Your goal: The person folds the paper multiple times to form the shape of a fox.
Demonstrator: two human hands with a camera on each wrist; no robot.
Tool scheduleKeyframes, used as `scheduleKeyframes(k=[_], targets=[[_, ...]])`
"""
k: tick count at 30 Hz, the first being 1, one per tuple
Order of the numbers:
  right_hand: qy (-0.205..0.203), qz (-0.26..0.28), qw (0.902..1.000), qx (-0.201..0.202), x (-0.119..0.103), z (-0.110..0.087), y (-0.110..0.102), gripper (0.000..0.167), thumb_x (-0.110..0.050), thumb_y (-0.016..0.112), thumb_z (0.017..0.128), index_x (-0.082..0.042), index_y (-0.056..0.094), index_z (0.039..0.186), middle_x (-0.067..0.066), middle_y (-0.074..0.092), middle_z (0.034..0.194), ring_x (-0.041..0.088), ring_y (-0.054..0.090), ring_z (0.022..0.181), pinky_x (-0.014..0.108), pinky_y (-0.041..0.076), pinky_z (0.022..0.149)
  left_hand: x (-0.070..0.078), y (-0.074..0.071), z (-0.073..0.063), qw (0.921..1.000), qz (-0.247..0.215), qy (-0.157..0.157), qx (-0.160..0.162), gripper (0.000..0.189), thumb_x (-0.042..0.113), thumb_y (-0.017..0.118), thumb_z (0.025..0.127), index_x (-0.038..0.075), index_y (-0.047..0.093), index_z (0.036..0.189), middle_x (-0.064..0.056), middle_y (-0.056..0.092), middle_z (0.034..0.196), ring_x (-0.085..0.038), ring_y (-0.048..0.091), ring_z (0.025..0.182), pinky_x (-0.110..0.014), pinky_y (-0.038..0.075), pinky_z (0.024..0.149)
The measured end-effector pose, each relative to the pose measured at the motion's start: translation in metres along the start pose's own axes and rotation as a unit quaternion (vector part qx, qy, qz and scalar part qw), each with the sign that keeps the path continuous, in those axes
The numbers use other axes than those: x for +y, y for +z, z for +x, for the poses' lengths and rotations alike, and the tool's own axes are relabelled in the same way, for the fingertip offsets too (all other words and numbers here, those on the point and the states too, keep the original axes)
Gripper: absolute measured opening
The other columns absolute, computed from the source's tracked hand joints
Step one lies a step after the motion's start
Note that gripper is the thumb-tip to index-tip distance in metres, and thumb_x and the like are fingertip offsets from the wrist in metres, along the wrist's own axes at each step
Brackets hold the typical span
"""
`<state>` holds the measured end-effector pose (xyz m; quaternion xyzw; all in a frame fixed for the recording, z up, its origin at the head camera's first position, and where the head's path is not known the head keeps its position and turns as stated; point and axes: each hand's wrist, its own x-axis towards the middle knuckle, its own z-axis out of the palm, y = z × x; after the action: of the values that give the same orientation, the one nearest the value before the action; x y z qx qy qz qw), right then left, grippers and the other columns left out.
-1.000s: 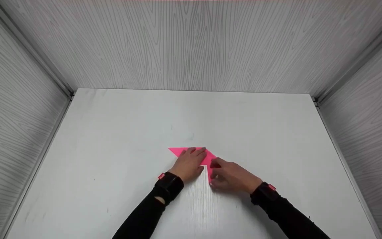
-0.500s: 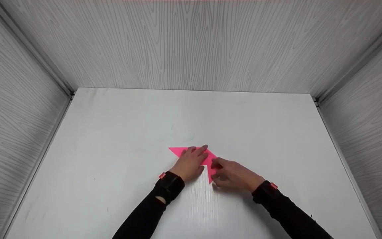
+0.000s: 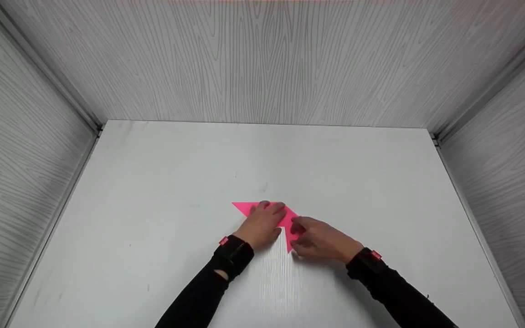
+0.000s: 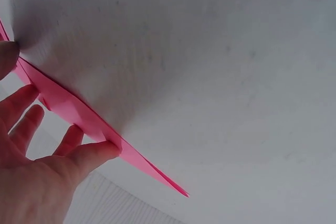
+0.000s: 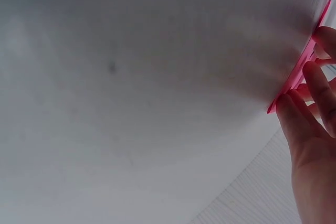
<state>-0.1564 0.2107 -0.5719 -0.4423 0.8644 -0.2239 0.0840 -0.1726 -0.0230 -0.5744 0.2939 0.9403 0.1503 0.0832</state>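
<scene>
A sheet of pink paper (image 3: 243, 207), folded into an angular shape with a pointed left corner and another point toward the person, lies on the white table. My left hand (image 3: 259, 226) rests over its middle. Spread fingertips of that hand press along the pink strip in the left wrist view, its sharp end sticking out past them. At the paper's right part, my right hand (image 3: 319, 239) has its fingers bent, with fingertips and thumb holding the edge. In the right wrist view the right fingers (image 5: 294, 116) meet the paper near its corner. Both palms hide parts of the sheet.
The white table (image 3: 176, 173) is bounded by a wood-grained back panel (image 3: 262, 64) and similar panels at left (image 3: 16, 136) and right (image 3: 508, 136). Dark wrist bands (image 3: 234, 256) and black sleeves cover both forearms.
The right hand has shifted very slightly to the right along with the paper's edge. A left fingertip lifted a little and lowered again; otherwise the left hand stays in place.
</scene>
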Motion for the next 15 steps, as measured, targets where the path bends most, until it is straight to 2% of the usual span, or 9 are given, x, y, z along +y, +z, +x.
scheduleKeyframes(k=[9, 15], targets=[[0.018, 0.011, 0.9998, -0.001, 0.0005, -0.0002, 0.0013, 0.014, -0.025, 0.073, 0.096, -0.014, 0.080, 0.093, 0.004, 0.062, 0.112, 0.013, 0.059, 0.102, 0.028, 0.054, 0.091, 0.0048, 0.0025, 0.0004, 0.9996, -0.009, -0.026, -0.002, 0.054, 0.036, 0.064, 0.102, 0.013, 0.055, 0.151, -0.005, 0.049, 0.156, -0.036, 0.041, 0.144, -0.060, 0.034, 0.117], [0.027, 0.014, 0.9995, -0.009, 0.0002, 0.0001, 0.0005, 0.014, -0.026, 0.072, 0.097, -0.016, 0.081, 0.092, 0.003, 0.061, 0.112, 0.013, 0.057, 0.105, 0.029, 0.053, 0.093, 0.0075, 0.0089, 0.0037, 0.9991, 0.018, -0.028, 0.026, 0.049, 0.037, 0.070, 0.099, 0.013, 0.062, 0.140, -0.004, 0.053, 0.152, -0.037, 0.046, 0.139, -0.063, 0.037, 0.113]])
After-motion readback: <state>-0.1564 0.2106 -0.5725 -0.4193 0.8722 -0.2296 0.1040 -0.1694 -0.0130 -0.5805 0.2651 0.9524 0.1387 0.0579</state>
